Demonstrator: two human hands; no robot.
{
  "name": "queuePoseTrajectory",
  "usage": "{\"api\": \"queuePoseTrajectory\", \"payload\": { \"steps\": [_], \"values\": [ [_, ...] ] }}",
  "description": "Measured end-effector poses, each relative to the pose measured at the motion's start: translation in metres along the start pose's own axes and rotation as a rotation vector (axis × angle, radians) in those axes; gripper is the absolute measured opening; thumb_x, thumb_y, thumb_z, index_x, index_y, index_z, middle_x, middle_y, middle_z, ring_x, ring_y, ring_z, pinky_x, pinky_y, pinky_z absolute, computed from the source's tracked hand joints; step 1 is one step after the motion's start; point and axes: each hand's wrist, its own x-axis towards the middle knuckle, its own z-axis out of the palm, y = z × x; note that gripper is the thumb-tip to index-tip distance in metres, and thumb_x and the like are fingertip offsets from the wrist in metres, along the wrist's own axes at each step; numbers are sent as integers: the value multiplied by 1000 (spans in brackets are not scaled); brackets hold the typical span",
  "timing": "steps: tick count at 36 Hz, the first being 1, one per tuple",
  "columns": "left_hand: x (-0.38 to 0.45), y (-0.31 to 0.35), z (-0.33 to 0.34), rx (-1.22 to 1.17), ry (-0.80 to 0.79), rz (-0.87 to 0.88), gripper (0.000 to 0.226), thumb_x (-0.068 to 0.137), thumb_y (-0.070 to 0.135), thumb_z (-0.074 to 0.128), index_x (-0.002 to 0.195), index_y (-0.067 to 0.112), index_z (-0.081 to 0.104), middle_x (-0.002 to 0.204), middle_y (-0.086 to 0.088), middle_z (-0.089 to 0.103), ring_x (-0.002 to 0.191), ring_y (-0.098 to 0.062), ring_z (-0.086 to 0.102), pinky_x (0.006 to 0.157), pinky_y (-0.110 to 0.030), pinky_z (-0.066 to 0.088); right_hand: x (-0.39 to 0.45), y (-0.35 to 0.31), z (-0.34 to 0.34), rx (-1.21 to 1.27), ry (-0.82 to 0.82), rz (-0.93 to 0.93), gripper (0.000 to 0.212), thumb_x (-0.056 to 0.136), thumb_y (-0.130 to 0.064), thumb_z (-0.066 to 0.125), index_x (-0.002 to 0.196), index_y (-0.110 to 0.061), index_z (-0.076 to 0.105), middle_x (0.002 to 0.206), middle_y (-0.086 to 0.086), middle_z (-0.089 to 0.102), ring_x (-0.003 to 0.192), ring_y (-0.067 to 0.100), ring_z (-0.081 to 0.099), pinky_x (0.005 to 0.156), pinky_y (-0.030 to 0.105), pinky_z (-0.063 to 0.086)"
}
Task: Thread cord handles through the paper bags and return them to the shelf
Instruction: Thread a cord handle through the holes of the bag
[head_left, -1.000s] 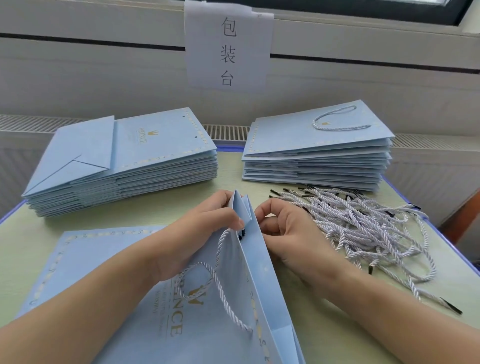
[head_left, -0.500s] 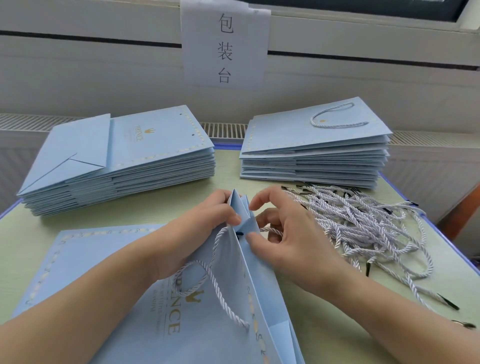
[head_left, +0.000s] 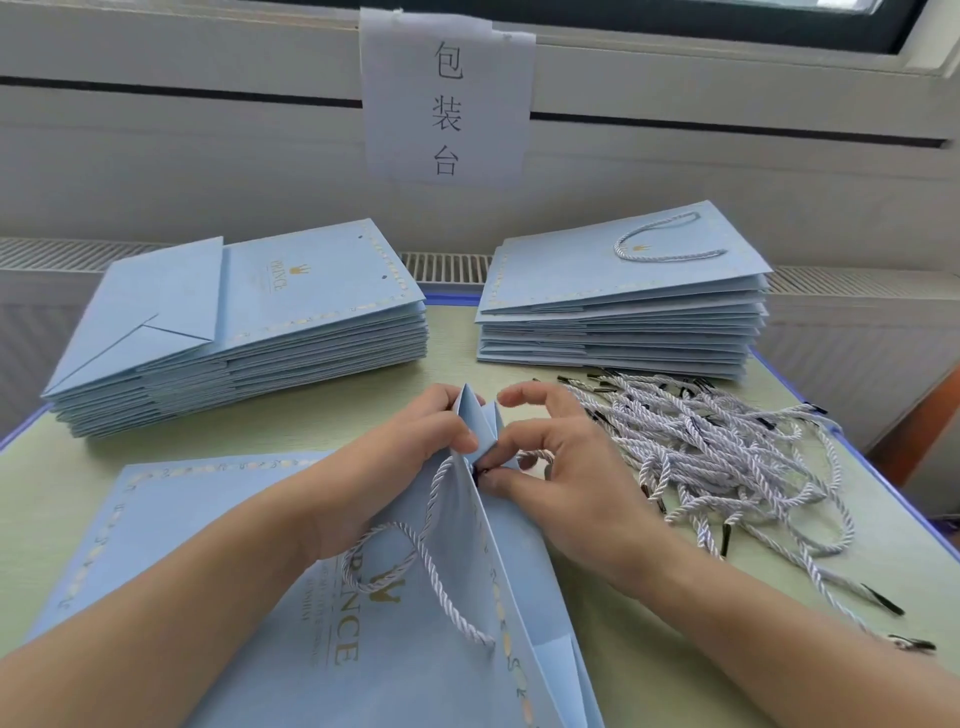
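A person's two forearms reached in from the bottom edge of the view, both cut off there. Between them a pale blue bag (head_left: 395, 649) lay on the green bench (head_left: 322, 415), its mouth lifted and its lower part running out of frame. The left hand (head_left: 395, 457) gripped the upper edge of the bag's near panel, thumb and fingers curled round the paper. The right hand (head_left: 561, 467) pinched a black cord tip at the panel's hole between thumb and forefinger, the other fingers loosely raised. Whether the tip had passed through the hole was hidden by the fingertips. A white twisted cord (head_left: 431, 566) looped across the bag's front; its far end disappeared behind the panel. A second flat bag (head_left: 171, 519) lay beneath and to the left, partly covered by the left forearm.

Just right of the right hand lay a tangle of loose cords (head_left: 727, 457), too knotted to count. Behind, well apart from the hands, stood two stacks of folded bags: the left stack (head_left: 234, 332) without handles on top, the right stack (head_left: 623, 306) topped by a bag with a cord handle. A paper sign (head_left: 447, 98) with three characters hung on the wall.
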Motion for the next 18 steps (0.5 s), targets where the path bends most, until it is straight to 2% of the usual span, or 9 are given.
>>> {"api": "queuePoseTrajectory", "payload": {
  "steps": [2, 4, 7, 10, 13, 16, 18],
  "values": [
    [1, 1, 0, -14, 3, 0, 58, 35, 27, 61, 93, 26, 62, 70, 2, 71, 64, -14, 68, 68, -33, 49, -1, 2, 2, -96, 93, -95, 23, 75, -15, 76, 66, -35, 69, 121, -21, 44, 96, 0, 51, 83, 6, 34],
    [1, 2, 0, -14, 6, 6, 56, 35, 28, 61, 91, 27, 62, 71, 0, 70, 63, -12, 67, 65, -32, 49, -2, 3, 3, -114, 158, -170, 14, 72, -23, 74, 80, -33, 69, 120, -24, 44, 88, 4, 51, 80, 11, 38],
    [0, 3, 0, 8, 2, 6, 57, 34, 32, 61, 91, 29, 62, 72, 1, 71, 64, -13, 68, 64, -31, 50, -2, 3, 1, -27, 166, -244, 9, 71, -22, 72, 73, -30, 69, 109, -19, 52, 87, 2, 52, 72, 10, 38],
    [-1, 4, -1, 21, -16, 0, 61, 33, 35, 62, 93, 28, 62, 72, 1, 71, 65, -16, 68, 67, -33, 51, 1, -1, -3, 168, 75, -144, 15, 68, -20, 72, 65, -34, 69, 97, -19, 55, 77, -4, 49, 67, 9, 36],
    [-1, 6, -2, 6, -19, -10, 51, 33, 33, 62, 84, 31, 67, 73, -1, 71, 65, -18, 67, 72, -36, 49, 5, 1, -11, 342, 45, -39, 9, 65, -22, 72, 64, -31, 73, 93, -23, 57, 70, 0, 45, 64, 12, 38],
    [-10, 10, 1, 7, -34, -6, 45, 37, 32, 63, 82, 36, 71, 78, -2, 71, 71, -20, 67, 78, -38, 49, 7, 1, -23, 266, 36, -11, 14, 74, -25, 76, 83, -36, 73, 99, -17, 56, 71, 3, 46, 67, 14, 41],
    [-20, 14, 4, 0, -47, 4, 49, 51, 28, 63, 100, 29, 67, 84, -5, 70, 77, -23, 66, 78, -38, 48, 9, 4, -34, 51, -54, 46, 32, 82, -28, 73, 109, -40, 61, 102, -17, 52, 68, 1, 44, 67, 12, 39]
  ]
}}
